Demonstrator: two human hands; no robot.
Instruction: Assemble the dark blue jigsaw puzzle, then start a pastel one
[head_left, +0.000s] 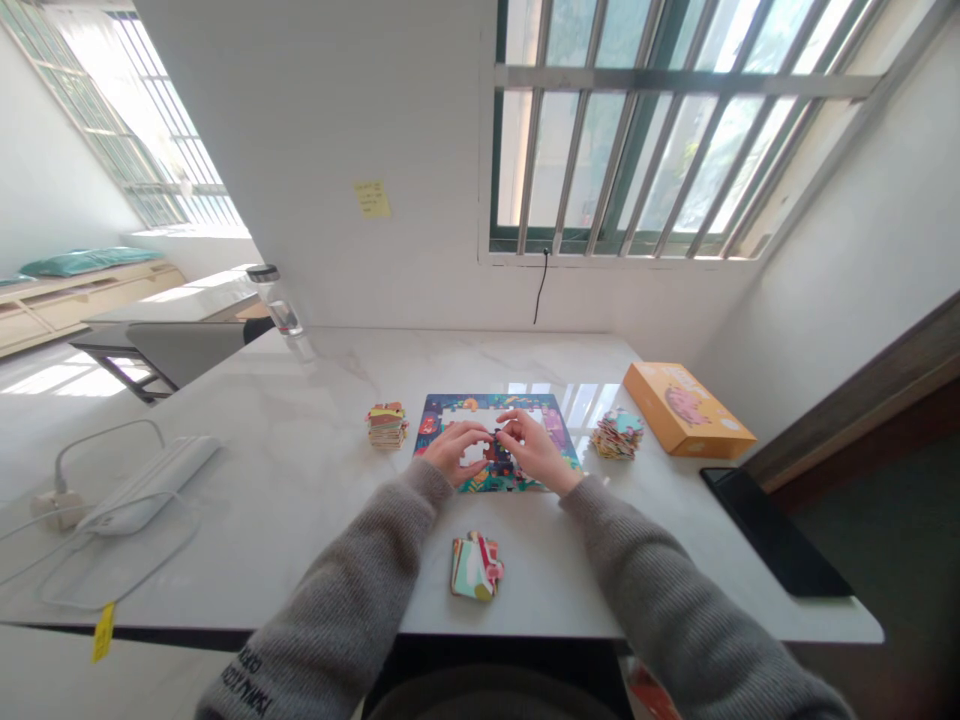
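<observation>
A colourful jigsaw puzzle (553, 418) lies on the table in front of me, its border filled in and pale gaps in its middle. Over its centre, my right hand (534, 452) pinches a small dark puzzle piece (496, 435) between thumb and fingers. From the other side, my left hand (453, 450) reaches in with fingers stretched and thumb apart, fingertips close to that piece. Whether they touch it is hard to see. Joined pieces (496, 455) show just below the hands. Nearer to me rests a small stack of puzzle pieces (474, 570).
More piece stacks stand left (387, 427) and right (617, 435) of the puzzle. Farther right are an orange box (686, 410) and a black flat object (772, 530). A power strip (154, 485) with cables lies at left; a clear bottle (283, 308) stands at the back left.
</observation>
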